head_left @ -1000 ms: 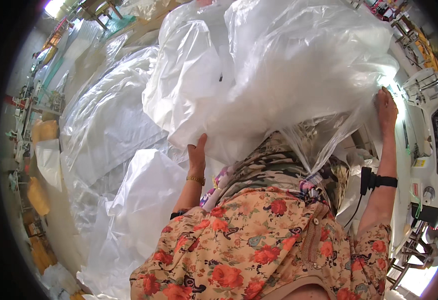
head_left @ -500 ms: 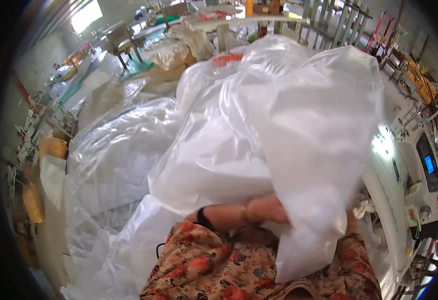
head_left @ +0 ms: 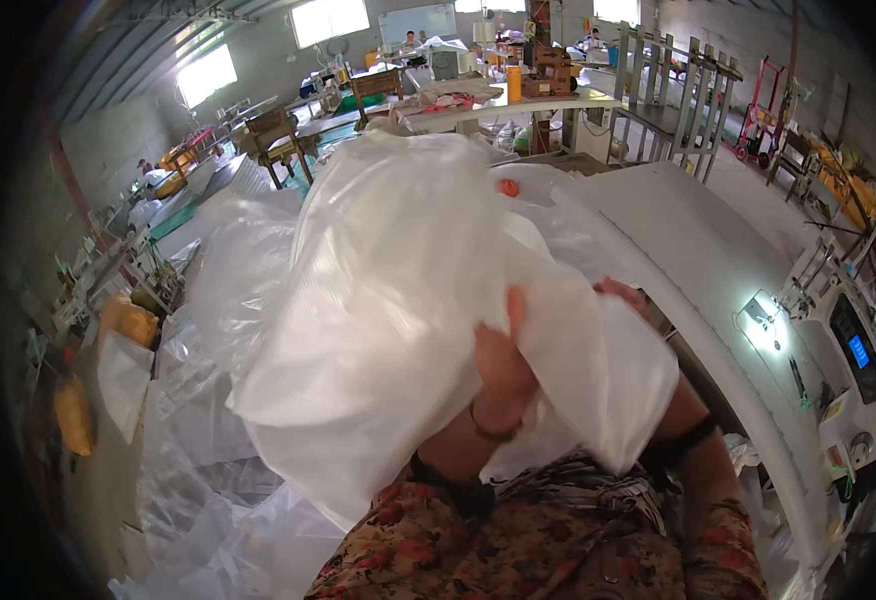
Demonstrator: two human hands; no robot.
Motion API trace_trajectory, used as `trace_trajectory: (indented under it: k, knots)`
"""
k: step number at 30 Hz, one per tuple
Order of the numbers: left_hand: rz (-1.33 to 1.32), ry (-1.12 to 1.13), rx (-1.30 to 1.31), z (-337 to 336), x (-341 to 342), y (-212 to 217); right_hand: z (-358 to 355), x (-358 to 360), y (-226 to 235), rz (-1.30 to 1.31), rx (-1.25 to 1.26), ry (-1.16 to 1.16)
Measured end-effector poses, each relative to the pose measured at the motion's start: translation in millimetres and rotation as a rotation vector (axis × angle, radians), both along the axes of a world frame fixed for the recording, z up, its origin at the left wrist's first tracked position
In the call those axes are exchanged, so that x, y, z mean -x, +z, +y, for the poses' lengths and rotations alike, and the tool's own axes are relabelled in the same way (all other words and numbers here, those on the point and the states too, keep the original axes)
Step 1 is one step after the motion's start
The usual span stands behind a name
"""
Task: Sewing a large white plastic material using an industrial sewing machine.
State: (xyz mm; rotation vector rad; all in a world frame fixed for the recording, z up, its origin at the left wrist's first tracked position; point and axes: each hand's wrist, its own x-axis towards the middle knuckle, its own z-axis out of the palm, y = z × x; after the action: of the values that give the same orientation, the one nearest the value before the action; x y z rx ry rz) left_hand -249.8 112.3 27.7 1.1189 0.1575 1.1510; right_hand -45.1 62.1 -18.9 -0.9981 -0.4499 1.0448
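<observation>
Wkshop wall (head_left: pixel 260 58) behind, L hand (head_left: pixel 505 372) spread at wht plastic (head_left: pixel 383 270), R hand (head_left: pixel 625 293) grip unclear

two hands (head_left: pixel 506 378), one orange bottle (head_left: pixel 514 85), one red trolley (head_left: pixel 755 118), one whiteboard (head_left: pixel 418 23), one blue screen (head_left: pixel 858 351)

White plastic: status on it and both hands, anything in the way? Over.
Left hand at the white plastic, thumb and finger apart. Right hand partly hidden behind it. Plastic crumpled, bulging up, blocking some view.
</observation>
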Motion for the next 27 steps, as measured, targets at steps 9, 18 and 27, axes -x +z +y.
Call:
trace_trajectory:
  k: [9,18,27]
  knots:
    - [-0.529,-0.248,0.185,22.2,-8.3,86.0,-45.1,34.8,-74.0,-0.657,0.046,-0.07]
    - [-0.427,-0.116,0.187,18.6,42.5,85.6,-28.4,47.6,-114.1,-0.911,-0.083,0.097]
    - [-0.348,-0.523,0.06,122.1,64.2,81.7,13.6,6.4,-79.6,-0.825,0.21,0.051]
